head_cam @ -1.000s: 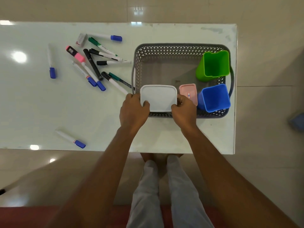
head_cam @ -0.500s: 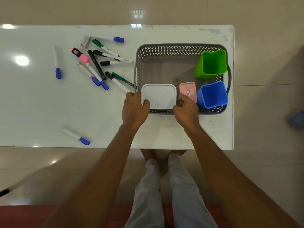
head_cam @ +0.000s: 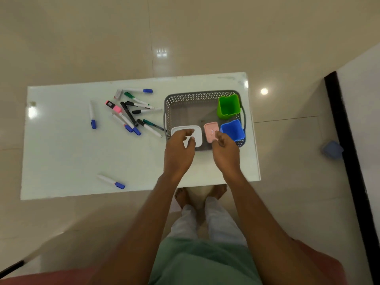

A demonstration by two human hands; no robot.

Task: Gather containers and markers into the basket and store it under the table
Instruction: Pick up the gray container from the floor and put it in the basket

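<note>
Both hands hover loosely curled and hold nothing: the left hand over the white container, the right hand by the pink container. Both containers sit in the basket with the blue cup and green cup, near the worktop's right edge. The markers lie scattered to the left of the basket.

White container inside grey basket
</note>
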